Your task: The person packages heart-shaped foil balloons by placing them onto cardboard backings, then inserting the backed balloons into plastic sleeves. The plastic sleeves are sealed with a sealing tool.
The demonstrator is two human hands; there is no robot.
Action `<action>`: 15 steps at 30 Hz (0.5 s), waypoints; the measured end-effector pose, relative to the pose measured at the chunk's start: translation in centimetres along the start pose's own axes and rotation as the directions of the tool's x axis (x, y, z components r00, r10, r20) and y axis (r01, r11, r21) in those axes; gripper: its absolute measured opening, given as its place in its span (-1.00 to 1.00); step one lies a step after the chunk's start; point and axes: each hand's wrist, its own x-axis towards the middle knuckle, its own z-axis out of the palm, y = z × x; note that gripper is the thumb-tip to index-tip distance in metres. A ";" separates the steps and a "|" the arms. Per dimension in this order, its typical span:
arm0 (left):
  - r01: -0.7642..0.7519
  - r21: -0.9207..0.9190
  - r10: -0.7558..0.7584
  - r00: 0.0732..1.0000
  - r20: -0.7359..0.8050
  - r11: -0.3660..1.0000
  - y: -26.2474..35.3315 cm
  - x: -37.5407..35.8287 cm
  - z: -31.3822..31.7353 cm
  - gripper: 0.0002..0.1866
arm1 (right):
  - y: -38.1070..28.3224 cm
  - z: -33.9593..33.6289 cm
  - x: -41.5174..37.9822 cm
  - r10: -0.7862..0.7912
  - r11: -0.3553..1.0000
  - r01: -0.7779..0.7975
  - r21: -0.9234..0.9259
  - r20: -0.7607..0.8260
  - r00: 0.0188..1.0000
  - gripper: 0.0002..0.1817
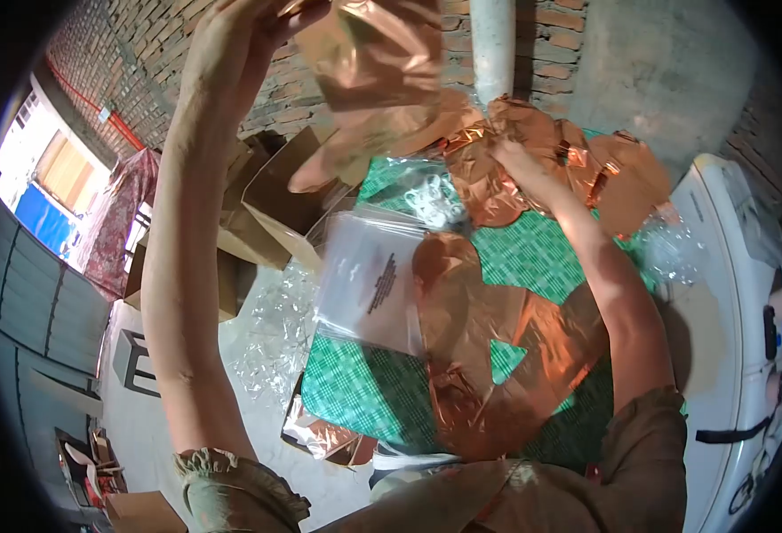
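At the top edge, my left hand (275,16) is raised and partly cut off by the frame, its fingers closed on a shiny copper-coloured foil balloon (378,58). That flat balloon hangs to the right of the hand, slightly blurred. My right hand (508,153) is at the far side of the table, its fingers closed at a pile of flat copper foil balloons (484,182). Closer to my body, another large flat foil balloon (462,391) lies across the green patterned tablecloth (533,258). A stack of clear plastic bags (369,275) with printed text lies left of it.
Open cardboard boxes (289,191) stand left of the table. Crumpled clear plastic (435,200) lies near the bags, and more (671,249) at the right edge. A white appliance (720,266) is on the right. A pale pipe (492,44) runs down the brick wall behind.
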 end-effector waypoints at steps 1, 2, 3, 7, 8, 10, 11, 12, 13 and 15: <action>-0.080 -0.108 0.087 0.994 0.059 0.991 0.5 -0.3 1.5 -0.85 | -0.5 -1.5 -1.4 0.057 0.992 -0.068 0.103 0.104 0.993 -0.56; -0.094 -0.129 0.103 0.992 0.067 0.987 1.2 -0.6 2.6 -0.85 | -0.8 -1.9 -3.3 -0.010 0.983 -0.001 0.186 0.054 0.999 -0.49; -0.105 -0.151 0.118 0.990 0.075 0.983 2.0 -0.8 3.6 -0.85 | -1.3 -2.3 -5.2 -0.077 0.962 0.073 0.263 0.003 0.997 -0.41; -0.065 -0.276 0.102 0.987 0.122 0.959 4.9 -3.3 8.0 -0.88 | -2.5 -3.0 -10.6 -0.218 0.799 0.424 0.426 -0.452 0.865 -0.21; -0.052 -0.313 0.103 0.984 0.148 0.948 5.2 -3.8 9.0 -0.88 | -2.3 -4.1 -11.8 -0.199 0.806 0.366 0.466 -0.369 0.908 -0.23; -0.022 -0.366 0.064 0.992 0.105 0.930 5.6 -4.6 10.5 -0.89 | -4.4 -6.2 -15.3 -0.153 0.811 0.232 0.537 -0.187 0.970 -0.27; -0.018 -0.393 0.072 0.990 0.123 0.919 5.9 -5.0 10.9 -0.88 | -3.5 -6.2 -15.9 -0.140 0.906 0.239 0.351 -0.286 0.948 -0.44; -0.013 -0.419 0.078 0.988 0.137 0.908 6.0 -5.5 11.2 -0.87 | -2.9 -6.6 -16.4 -0.139 0.888 0.251 0.385 -0.296 0.945 -0.51; -0.099 -0.390 0.093 0.995 -0.033 0.915 5.7 -6.2 12.2 -0.84 | -2.2 -7.1 -17.1 -0.139 0.869 0.262 0.420 -0.301 0.944 -0.57; -0.139 -0.298 0.157 0.987 0.038 0.944 6.6 -8.5 11.7 -0.82 | -0.9 -8.1 -18.8 -0.098 0.852 0.237 0.466 -0.303 0.948 -0.69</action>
